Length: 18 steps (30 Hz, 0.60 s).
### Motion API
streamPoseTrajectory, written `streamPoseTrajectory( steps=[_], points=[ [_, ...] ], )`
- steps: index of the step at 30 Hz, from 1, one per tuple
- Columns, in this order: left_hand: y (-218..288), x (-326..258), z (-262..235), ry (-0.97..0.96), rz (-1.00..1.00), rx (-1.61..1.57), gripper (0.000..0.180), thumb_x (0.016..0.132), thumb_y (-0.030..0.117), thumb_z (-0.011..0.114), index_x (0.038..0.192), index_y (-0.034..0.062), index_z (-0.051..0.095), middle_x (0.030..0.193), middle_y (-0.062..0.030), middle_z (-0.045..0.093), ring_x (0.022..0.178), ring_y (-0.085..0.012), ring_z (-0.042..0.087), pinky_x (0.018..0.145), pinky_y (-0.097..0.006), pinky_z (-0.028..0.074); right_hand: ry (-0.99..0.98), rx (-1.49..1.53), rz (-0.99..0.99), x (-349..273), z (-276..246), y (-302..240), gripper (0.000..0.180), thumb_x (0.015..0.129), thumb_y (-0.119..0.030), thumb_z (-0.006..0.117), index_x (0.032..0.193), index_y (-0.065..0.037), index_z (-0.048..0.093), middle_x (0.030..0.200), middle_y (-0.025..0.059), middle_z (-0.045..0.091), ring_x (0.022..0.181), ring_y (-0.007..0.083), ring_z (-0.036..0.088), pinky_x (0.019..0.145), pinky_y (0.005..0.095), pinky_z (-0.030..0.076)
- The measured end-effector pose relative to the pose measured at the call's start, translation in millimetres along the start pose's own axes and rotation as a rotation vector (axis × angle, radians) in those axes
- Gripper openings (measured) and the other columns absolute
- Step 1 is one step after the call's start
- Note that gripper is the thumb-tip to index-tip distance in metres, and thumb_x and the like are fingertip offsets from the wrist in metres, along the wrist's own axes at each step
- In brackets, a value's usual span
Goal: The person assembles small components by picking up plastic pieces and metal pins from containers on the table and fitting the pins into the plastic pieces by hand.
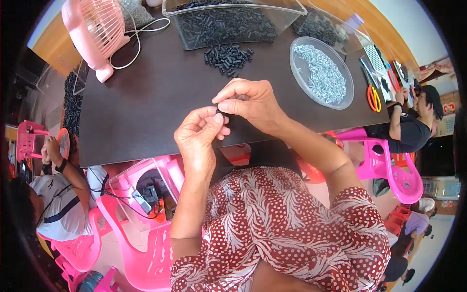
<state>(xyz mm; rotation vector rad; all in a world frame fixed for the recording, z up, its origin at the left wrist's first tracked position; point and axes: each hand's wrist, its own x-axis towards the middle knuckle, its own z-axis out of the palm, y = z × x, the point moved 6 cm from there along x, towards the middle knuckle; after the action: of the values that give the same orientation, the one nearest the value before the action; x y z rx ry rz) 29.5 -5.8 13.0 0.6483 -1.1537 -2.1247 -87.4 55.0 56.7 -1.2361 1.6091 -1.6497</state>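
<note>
My left hand (200,127) and my right hand (249,103) meet above the near half of the dark table. Between the left thumb and fingers sits a small black part (220,112), mostly covered by the fingertips. The right thumb and forefinger pinch together right at its top; whatever they hold is too small to make out. Beyond my hands lies a loose pile of short black tube-like pieces (227,59). A round clear tray (297,73) to the right holds many small silvery metal pieces (323,73).
A clear bin (187,41) full of black pieces stands at the back. A pink fan (95,34) with a white cable is at the far left. Orange-handled scissors (373,99) lie by the right edge. People sit on both sides; a pink chair (146,253) is at lower left.
</note>
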Motion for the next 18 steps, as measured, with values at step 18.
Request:
streamPoseTrajectory(
  steps=[18],
  points=[
    [6,-3,1,0.120,0.121,-0.073,0.005,0.080,0.001,0.061,0.082,-0.0038,0.062,0.067,-0.0073,0.060,0.050,-0.0093,0.050,0.048,-0.019,0.040,0.035,-0.265,-0.257,-20,7,-17,0.019,0.075,-0.005,0.061,0.093,-0.002,0.063,0.082,0.0089,0.059,0.073,0.0199,0.058,0.066,0.0290,0.046]
  ],
)
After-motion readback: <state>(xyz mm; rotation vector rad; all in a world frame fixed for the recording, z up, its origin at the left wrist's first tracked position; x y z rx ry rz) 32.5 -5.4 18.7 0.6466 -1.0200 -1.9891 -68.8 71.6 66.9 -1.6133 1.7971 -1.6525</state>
